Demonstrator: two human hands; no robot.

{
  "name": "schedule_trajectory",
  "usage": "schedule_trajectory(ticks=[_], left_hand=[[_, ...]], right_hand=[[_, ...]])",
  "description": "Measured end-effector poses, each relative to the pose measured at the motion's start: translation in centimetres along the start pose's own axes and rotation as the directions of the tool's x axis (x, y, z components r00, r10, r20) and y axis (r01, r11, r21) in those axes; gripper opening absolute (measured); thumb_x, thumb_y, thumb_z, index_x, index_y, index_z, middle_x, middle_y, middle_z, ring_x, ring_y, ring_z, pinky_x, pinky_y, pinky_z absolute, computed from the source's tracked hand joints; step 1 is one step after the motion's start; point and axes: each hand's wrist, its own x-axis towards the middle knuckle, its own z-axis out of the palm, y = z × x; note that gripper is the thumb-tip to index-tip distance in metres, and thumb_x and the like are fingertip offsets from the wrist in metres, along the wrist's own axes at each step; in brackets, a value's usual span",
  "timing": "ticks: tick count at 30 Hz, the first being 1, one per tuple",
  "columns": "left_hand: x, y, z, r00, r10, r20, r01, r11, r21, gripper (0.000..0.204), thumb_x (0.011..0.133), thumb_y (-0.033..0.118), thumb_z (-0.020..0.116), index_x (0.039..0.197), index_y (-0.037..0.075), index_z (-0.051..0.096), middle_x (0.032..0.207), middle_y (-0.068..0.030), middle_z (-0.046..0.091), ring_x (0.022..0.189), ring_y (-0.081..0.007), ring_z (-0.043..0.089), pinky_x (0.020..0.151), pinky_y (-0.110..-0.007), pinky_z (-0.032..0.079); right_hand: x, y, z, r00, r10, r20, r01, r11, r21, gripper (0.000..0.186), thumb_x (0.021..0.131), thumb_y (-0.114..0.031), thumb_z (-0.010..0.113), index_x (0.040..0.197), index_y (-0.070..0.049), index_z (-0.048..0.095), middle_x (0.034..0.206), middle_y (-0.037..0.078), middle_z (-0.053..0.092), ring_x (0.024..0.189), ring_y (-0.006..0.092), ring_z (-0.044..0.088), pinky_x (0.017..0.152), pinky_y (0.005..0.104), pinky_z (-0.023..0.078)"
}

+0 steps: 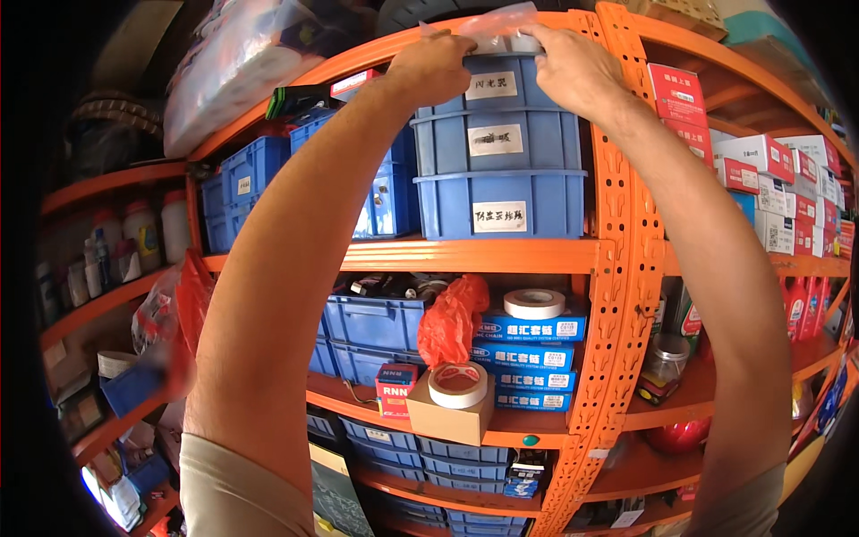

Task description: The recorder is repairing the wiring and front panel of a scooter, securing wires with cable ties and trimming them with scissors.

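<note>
Tape roll (459, 400) on cardboard box (445, 422)

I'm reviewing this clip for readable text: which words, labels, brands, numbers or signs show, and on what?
Wording isn't copied here.
White labels on the stacked blue bins: dark handwriting.
Blue boxes: large white print.
Small red box: large lettering.
Red-and-white cartons: print, mostly too small to read.

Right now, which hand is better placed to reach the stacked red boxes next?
Probably the right hand: it is at the top blue bin's right side, nearer the red boxes, which stand just beyond the orange post. The left hand is farther left.
</note>
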Motion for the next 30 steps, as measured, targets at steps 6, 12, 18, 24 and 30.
schedule_trajectory(ticks=[6,12,18,24,30], left_hand=[[-2.4,-0.5,-2.0,0.963,0.154,-0.222,-0.162,0.987,-0.019,0.028,0.080,0.007,0.052,0.104,0.005,0.067,0.130,-0.0155,0.056,0.117,-0.0335,0.054,0.098,-0.041,0.045],[-6.6,-1.8,-4.7,0.939,0.181,-0.293,-0.191,0.982,-0.005,0.022,0.084,0.005,0.049,0.095,0.003,0.067,0.114,-0.0127,0.061,0.110,-0.0312,0.056,0.095,-0.041,0.046],[-11.8,0.0,-6.1,0.954,0.237,-0.183,-0.253,0.965,-0.069,0.014,0.080,0.005,0.058,0.092,0.004,0.065,0.106,-0.0107,0.063,0.105,-0.0318,0.058,0.091,-0.041,0.048],[-21.4,2.6,-8.7,0.971,0.235,-0.037,-0.237,0.937,-0.257,0.019,0.076,0.000,0.061,0.094,0.006,0.065,0.106,-0.0090,0.063,0.101,-0.0306,0.060,0.086,-0.039,0.051],[-37.4,5.7,-13.3,0.988,-0.112,0.107,0.149,0.874,-0.462,0.022,0.076,-0.001,0.063,0.098,0.002,0.062,0.103,-0.0135,0.062,0.096,-0.0320,0.061,0.082,-0.040,0.051]], right_hand=[[2.9,-1.1,0.4,0.955,0.119,0.273,-0.067,0.979,-0.192,0.050,0.087,-0.012,0.047,0.135,-0.023,0.052,0.114,0.016,0.066,0.108,0.0339,0.061,0.091,0.0466,0.048],[2.5,-2.2,0.6,0.991,0.071,-0.110,-0.063,0.995,0.072,0.036,0.089,-0.019,0.050,0.124,-0.017,0.059,0.110,0.016,0.067,0.101,0.0355,0.063,0.085,0.0499,0.048],[4.0,-2.4,1.6,0.996,-0.045,0.077,0.059,0.980,-0.191,0.024,0.084,-0.017,0.054,0.099,-0.005,0.069,0.094,0.019,0.070,0.087,0.0367,0.068,0.075,0.0502,0.054],[4.1,-2.7,4.1,0.997,0.015,-0.070,-0.017,1.000,-0.024,0.032,0.091,-0.022,0.047,0.115,-0.008,0.062,0.101,0.020,0.068,0.097,0.0380,0.065,0.081,0.0502,0.051],[-10.3,-16.1,0.0,0.924,-0.241,0.296,-0.191,0.380,0.905,0.033,0.101,-0.029,0.045,0.106,-0.004,0.066,0.065,-0.007,0.036,0.060,0.0019,0.035,0.053,0.0210,0.027]])
